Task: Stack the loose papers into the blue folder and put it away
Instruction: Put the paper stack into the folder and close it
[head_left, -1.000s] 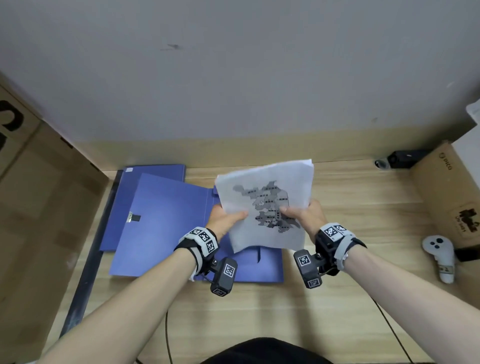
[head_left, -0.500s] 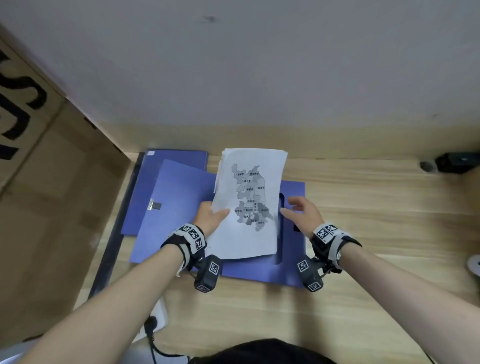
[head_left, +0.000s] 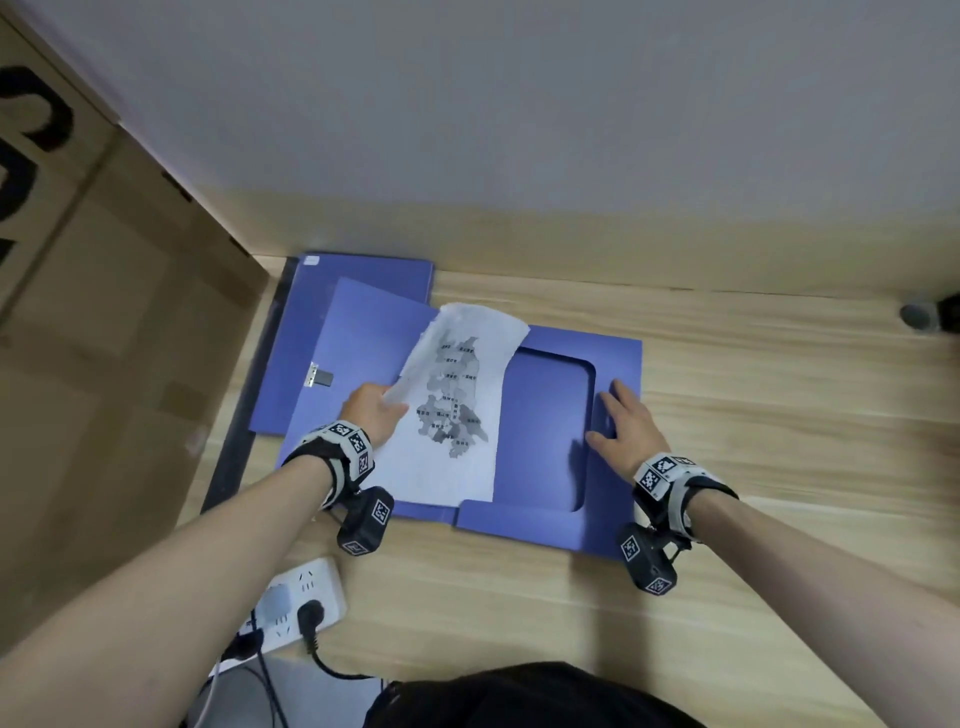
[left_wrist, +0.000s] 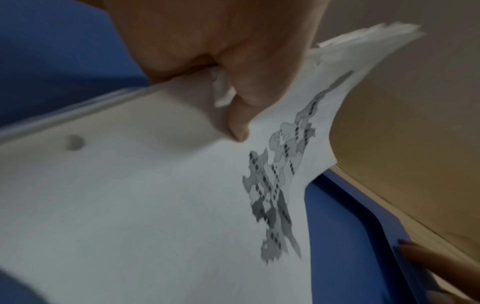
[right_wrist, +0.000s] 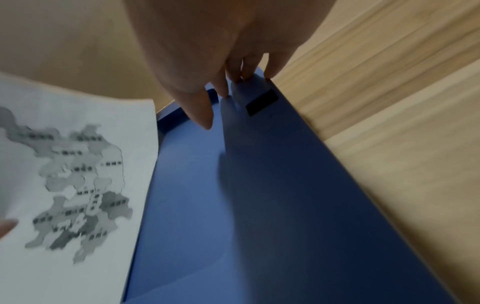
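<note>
An open blue folder (head_left: 550, 431) lies flat on the wooden desk. A stack of white papers (head_left: 452, 410) with a grey map printed on top rests tilted over the folder's left part. My left hand (head_left: 371, 413) pinches the stack's left edge between thumb and fingers; the left wrist view shows the papers (left_wrist: 182, 195) under the thumb. My right hand (head_left: 621, 426) lies with straight fingers on the folder's right flap, and its fingertips (right_wrist: 233, 78) touch the blue folder (right_wrist: 259, 195) near the far edge.
A second blue folder (head_left: 363, 280) lies under the open one at the back left. A large cardboard box (head_left: 114, 322) stands on the left. A white power strip (head_left: 298, 603) with a black plug sits at the near left edge. Bare wooden desk (head_left: 779, 415) lies to the right.
The right hand let go of the papers and moved right onto the folder's flap. The left hand lowered the stack toward the open folder. The head view shifted left.
</note>
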